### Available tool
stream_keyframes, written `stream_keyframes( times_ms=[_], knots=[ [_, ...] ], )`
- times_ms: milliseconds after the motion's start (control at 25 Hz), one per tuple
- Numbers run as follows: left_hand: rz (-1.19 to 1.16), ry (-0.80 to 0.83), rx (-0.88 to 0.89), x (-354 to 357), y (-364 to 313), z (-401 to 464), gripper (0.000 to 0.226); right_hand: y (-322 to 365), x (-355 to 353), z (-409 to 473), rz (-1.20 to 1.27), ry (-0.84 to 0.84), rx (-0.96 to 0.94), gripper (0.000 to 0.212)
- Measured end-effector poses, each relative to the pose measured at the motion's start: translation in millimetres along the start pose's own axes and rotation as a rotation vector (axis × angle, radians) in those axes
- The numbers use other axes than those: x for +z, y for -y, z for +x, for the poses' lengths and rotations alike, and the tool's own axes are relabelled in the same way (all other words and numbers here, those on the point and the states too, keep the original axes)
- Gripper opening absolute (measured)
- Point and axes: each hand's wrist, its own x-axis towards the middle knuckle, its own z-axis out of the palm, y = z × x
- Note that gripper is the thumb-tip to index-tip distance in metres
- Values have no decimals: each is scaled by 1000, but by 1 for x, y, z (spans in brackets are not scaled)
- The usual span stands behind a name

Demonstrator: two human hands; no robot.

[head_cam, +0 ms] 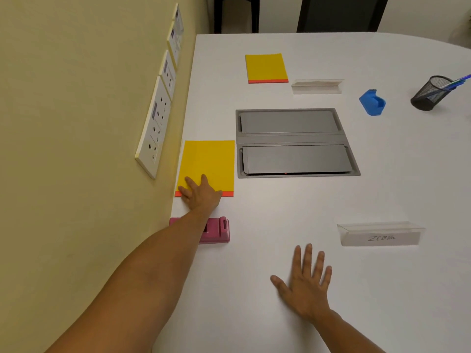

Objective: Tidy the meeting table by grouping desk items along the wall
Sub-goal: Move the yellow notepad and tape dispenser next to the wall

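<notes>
My left hand [200, 192] lies flat with straight fingers on the near edge of a yellow notepad [210, 161] that sits against the wall. Under my left forearm, also by the wall, is a pink tape dispenser [216, 230]. My right hand [307, 281] rests open and flat on the white table [293, 212], holding nothing. A second yellow notepad [265, 67] lies farther back. A clear name holder marked "ZEBRA" [379, 234] stands to the right of my right hand. Another clear holder [316, 86], a blue tape dispenser [372, 102] and a black mesh pen cup [430, 94] sit farther away.
A grey recessed cable box [293, 142] with two lids is set into the table's middle. White wall sockets [155, 128] line the yellow wall on the left. Dark chairs [339, 14] stand beyond the far edge.
</notes>
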Motion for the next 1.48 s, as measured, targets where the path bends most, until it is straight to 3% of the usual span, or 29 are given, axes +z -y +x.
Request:
stream_keyframes(
  times_ms=[560, 840, 1040, 1280, 1480],
  knots=[
    [8, -61, 18, 5, 5, 3, 87, 0, 4, 8, 12, -48, -35, 110],
    [-111, -238, 297, 2, -20, -60, 73, -4, 3, 8, 39, -64, -42, 106],
    [-66, -189, 498, 20, -34, -136, 66, -8, -19, 4, 58, 11, -76, 100],
    [33, -126, 572, 31, -41, -206, 68, -28, -59, -47, 183, -342, -101, 76],
    [73, -106, 643, 33, -53, -267, 68, -72, -91, -97, 217, -390, -102, 76]
  ],
)
